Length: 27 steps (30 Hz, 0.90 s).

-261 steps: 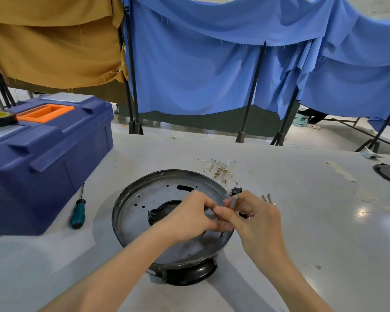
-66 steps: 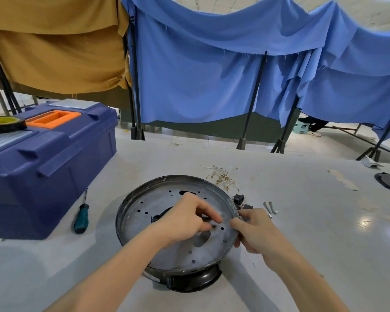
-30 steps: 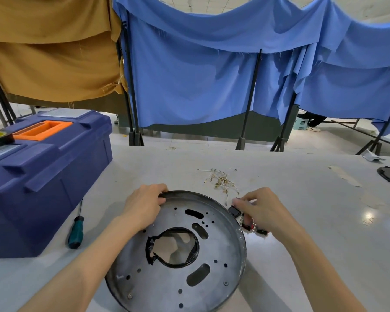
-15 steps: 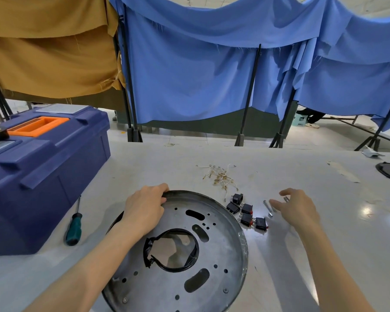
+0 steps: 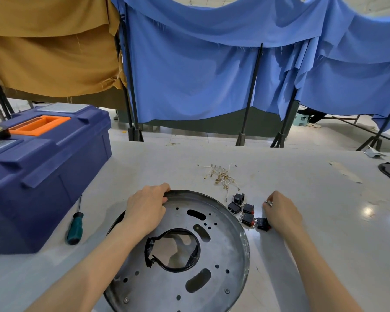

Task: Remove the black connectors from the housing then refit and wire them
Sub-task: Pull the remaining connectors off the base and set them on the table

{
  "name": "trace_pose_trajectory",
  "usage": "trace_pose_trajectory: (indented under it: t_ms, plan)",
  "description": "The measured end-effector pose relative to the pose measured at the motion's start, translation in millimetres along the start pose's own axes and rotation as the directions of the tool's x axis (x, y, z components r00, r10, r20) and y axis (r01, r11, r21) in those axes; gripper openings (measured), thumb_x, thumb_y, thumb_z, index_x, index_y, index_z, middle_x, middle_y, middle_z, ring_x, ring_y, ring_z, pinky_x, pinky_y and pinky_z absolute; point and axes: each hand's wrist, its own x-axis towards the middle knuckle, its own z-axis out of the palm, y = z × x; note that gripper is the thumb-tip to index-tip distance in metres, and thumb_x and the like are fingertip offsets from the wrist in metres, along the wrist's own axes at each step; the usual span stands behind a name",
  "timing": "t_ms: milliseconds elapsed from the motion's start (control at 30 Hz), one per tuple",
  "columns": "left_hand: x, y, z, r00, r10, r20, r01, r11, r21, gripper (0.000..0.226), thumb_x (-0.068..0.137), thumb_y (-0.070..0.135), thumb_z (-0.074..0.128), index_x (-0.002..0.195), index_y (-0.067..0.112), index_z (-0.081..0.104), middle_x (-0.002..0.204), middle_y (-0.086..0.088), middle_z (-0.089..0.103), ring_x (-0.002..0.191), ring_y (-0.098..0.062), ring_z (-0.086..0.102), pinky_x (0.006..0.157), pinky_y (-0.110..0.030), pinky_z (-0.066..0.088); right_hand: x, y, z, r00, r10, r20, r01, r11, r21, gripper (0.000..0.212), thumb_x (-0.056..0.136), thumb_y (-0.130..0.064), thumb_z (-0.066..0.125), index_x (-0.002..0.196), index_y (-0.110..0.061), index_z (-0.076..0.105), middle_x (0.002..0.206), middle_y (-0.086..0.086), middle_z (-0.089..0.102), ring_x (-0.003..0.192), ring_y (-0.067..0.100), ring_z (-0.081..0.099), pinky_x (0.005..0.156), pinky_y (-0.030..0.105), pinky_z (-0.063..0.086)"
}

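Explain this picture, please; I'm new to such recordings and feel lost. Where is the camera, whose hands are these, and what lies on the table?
The camera sits on a person's head, looking down at their own bare hands; no machine is involved. The left hand holds the rim of a round metal housing on the grey table. The right hand appears to pinch a small silvery part beside the black connectors, which lie loose. Farther off lie thin wires, a green-handled screwdriver and a blue toolbox.
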Motion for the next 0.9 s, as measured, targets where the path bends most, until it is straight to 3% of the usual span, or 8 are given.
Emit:
trace_pose_trajectory:
  t_ms: [100,300,467,600,733,833,900]
  plan:
    - [0,0,1,1.000,-0.009,0.009,0.009,1.000,-0.005,0.041,0.085,-0.001,0.046,0.117,0.023,0.055,0.104,0.003,0.069,0.091,-0.023,0.061,0.058,-0.029,0.035,-4,0,2,1.000,-0.027,0.003,0.027,0.999,0.028,0.016,0.095,-0.015,0.044,0.105,-0.005,0.051,0.105,0.013,0.058,0.088,0.030,0.050,0.071,0.035,0.040]
    - [-1,0,1,1.000,-0.005,-0.006,0.005,1.000,-0.003,0.039,0.086,0.000,0.046,0.117,0.022,0.056,0.101,0.002,0.069,0.090,-0.024,0.061,0.060,-0.029,0.037,-3,4,1,0.999,-0.028,0.044,0.020,0.988,0.152,0.016,0.093,-0.021,0.054,0.104,-0.010,0.058,0.098,0.006,0.054,0.100,0.030,0.056,0.076,0.035,0.042]
    - [0,0,2,1.000,0.002,-0.014,-0.002,1.000,0.001,0.037,0.088,0.001,0.046,0.118,0.022,0.056,0.103,0.001,0.069,0.091,-0.024,0.061,0.060,-0.029,0.037,7,17,-6,0.999,0.013,0.051,-0.030,0.936,0.351,0.013,0.091,-0.014,0.059,0.096,-0.007,0.068,0.085,0.011,0.065,0.082,0.030,0.061,0.070,0.032,0.044]
    - [0,0,2,1.000,0.008,-0.017,-0.008,1.000,0.012,0.037,0.089,0.002,0.046,0.118,0.022,0.056,0.104,0.002,0.069,0.091,-0.024,0.060,0.060,-0.029,0.036,9,21,-7,0.997,0.021,0.070,-0.043,0.941,0.336,0.010,0.084,-0.012,0.067,0.079,-0.003,0.068,0.071,0.005,0.062,0.068,0.022,0.055,0.057,0.029,0.038]
    - [0,0,2,1.000,0.009,-0.010,-0.009,1.000,0.011,0.037,0.088,0.001,0.045,0.117,0.021,0.056,0.104,0.002,0.069,0.092,-0.024,0.061,0.061,-0.029,0.039,10,17,-6,0.994,0.013,0.110,-0.044,0.958,0.282,0.021,0.081,-0.006,0.067,0.064,-0.004,0.056,0.062,0.012,0.055,0.061,0.025,0.045,0.056,0.028,0.033]
    - [0,0,2,1.000,0.017,-0.013,-0.017,1.000,0.012,0.034,0.089,0.002,0.046,0.116,0.020,0.056,0.100,0.000,0.068,0.089,-0.024,0.061,0.061,-0.030,0.040,10,16,-7,0.995,0.004,0.101,-0.037,0.943,0.329,0.025,0.085,-0.010,0.063,0.064,-0.009,0.049,0.059,0.025,0.047,0.058,0.021,0.038,0.059,0.028,0.029]
    - [0,0,2,1.000,0.023,-0.014,-0.022,0.999,0.023,0.031,0.091,0.004,0.046,0.116,0.019,0.056,0.099,-0.002,0.068,0.088,-0.025,0.061,0.061,-0.030,0.040,9,15,-9,0.993,-0.005,0.116,-0.033,0.946,0.324,0.028,0.085,-0.017,0.067,0.065,-0.009,0.049,0.057,0.016,0.046,0.050,0.021,0.040,0.057,0.028,0.030]
